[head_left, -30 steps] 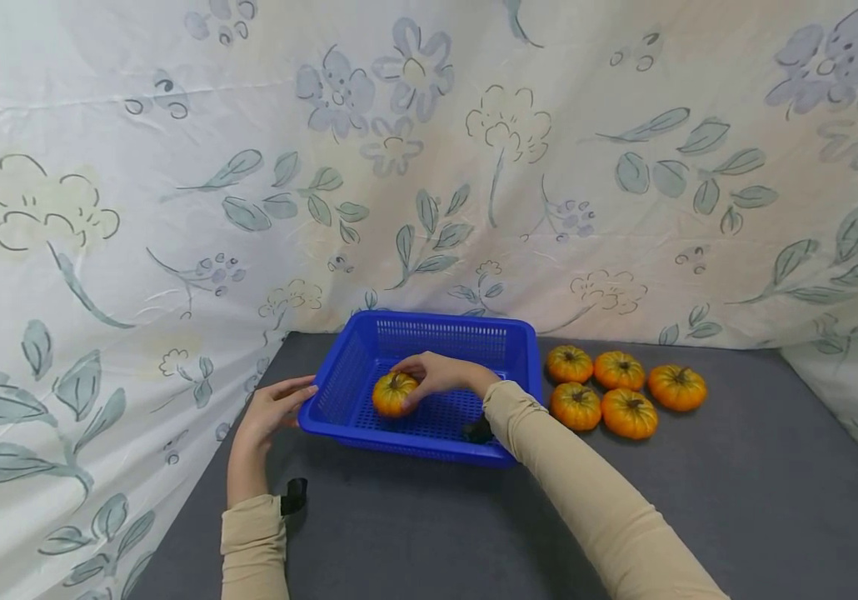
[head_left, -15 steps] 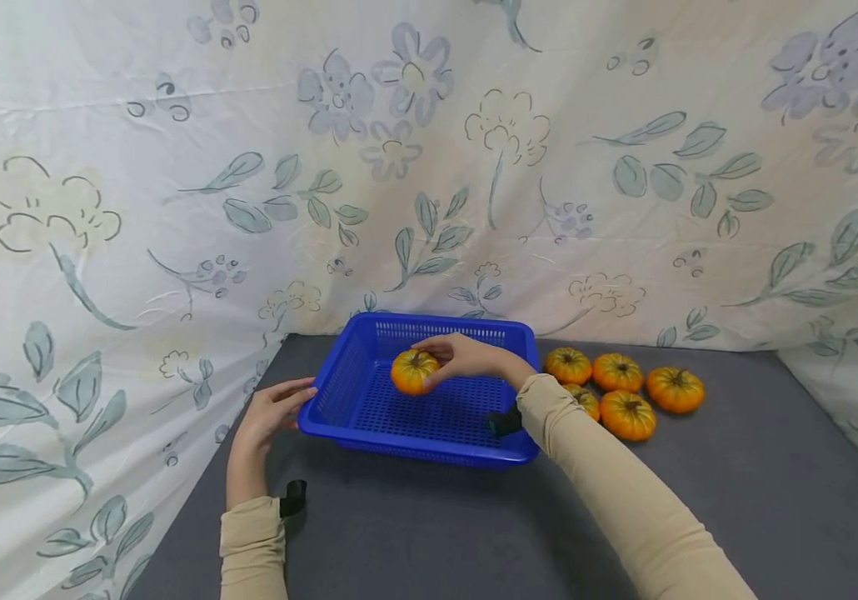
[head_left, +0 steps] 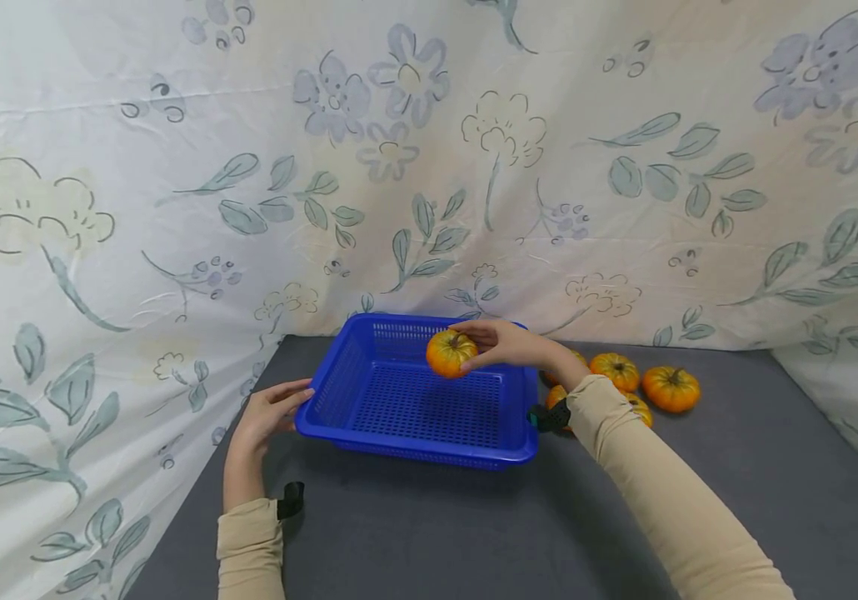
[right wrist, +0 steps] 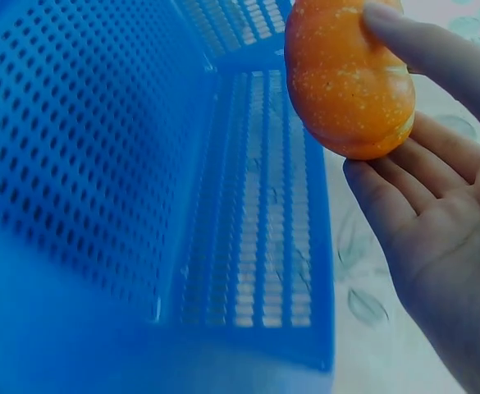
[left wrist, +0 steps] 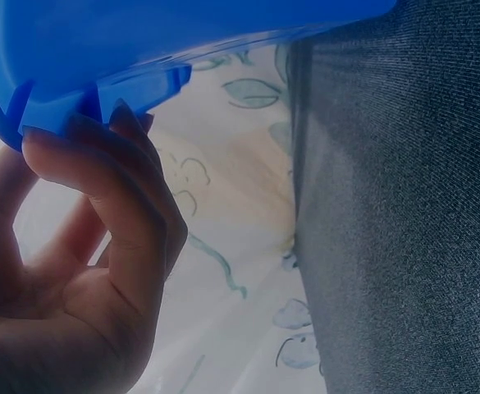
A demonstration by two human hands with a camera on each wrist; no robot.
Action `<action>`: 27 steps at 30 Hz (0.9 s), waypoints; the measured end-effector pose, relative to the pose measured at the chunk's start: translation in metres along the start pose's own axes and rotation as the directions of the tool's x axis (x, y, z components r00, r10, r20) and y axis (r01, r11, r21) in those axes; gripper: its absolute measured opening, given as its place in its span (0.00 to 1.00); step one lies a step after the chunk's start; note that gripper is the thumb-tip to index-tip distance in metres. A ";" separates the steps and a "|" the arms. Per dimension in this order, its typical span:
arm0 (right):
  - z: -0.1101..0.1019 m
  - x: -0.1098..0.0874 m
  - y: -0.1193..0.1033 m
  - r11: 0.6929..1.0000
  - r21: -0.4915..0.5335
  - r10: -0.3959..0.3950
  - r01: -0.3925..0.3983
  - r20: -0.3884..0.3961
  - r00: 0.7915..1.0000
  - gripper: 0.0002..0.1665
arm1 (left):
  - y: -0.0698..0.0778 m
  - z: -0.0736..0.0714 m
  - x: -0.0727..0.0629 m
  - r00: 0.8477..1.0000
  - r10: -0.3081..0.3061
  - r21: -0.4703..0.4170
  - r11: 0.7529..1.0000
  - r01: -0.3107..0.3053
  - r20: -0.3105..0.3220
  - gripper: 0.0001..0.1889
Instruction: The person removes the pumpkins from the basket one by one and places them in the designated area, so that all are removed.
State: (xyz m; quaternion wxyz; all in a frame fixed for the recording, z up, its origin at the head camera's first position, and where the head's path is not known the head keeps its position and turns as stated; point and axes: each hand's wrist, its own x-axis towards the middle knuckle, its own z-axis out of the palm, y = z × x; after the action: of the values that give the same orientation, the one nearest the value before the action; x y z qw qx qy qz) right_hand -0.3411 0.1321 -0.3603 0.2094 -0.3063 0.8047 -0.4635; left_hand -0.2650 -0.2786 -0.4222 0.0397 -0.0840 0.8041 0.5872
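Observation:
My right hand [head_left: 504, 345] holds a small orange pumpkin [head_left: 451, 354] between thumb and fingers, raised over the back right part of the blue plastic basket [head_left: 399, 443]. In the right wrist view the pumpkin [right wrist: 350, 82] shows its speckled skin, with the thumb on one side and the fingertips on the other. At the basket's left end, my left hand [head_left: 270, 414] grips the rim. The left wrist view shows bent fingers [left wrist: 133, 222] at the underside of the basket's rim [left wrist: 47, 107]. Nothing lies on the basket's perforated floor.
Several more pumpkins [head_left: 670, 389] sit on the dark grey table [head_left: 414, 533] to the right of the basket, some partly hidden behind my right forearm and sleeve [head_left: 669, 483]. A floral cloth [head_left: 429, 167] hangs behind the table and along its left side.
My right hand has lifted the pumpkin from low inside the basket and carried it up and to the right. The left hand has stayed at the basket's rim.

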 end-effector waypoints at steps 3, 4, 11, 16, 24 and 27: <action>-0.008 -0.012 0.003 1.000 -0.012 0.024 -0.024 -0.030 0.999 0.45 | -0.001 0.000 0.001 1.000 0.003 0.005 1.000 -0.003 -0.003 0.30; -0.011 -0.016 0.005 0.999 -0.017 0.030 -0.031 -0.040 0.999 0.45 | -0.001 0.000 0.001 1.000 0.005 0.008 1.000 -0.005 -0.005 0.30; -0.027 -0.043 0.018 0.999 0.016 0.048 -0.047 -0.113 0.992 0.44 | -0.001 -0.001 0.001 1.000 0.012 0.027 1.000 -0.012 -0.004 0.31; -0.039 -0.067 0.029 0.996 0.014 0.086 -0.085 -0.159 0.984 0.44 | -0.001 0.000 0.001 1.000 0.015 0.028 0.999 -0.015 -0.002 0.31; -0.057 -0.105 0.049 0.984 -0.011 0.172 -0.179 -0.231 0.958 0.47 | 0.000 0.001 0.000 1.000 0.021 0.062 0.998 -0.020 -0.014 0.32; -0.064 -0.121 0.056 0.984 -0.008 0.172 -0.180 -0.246 0.954 0.46 | 0.001 0.002 0.000 1.000 0.018 0.068 0.998 -0.017 -0.014 0.32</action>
State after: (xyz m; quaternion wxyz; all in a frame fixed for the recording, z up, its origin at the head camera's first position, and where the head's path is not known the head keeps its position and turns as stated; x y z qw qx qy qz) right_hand -0.3097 0.2761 -0.3723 0.1446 -0.1770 0.8553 -0.4650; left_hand -0.2655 -0.2768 -0.4222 0.0316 -0.0798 0.8247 0.5591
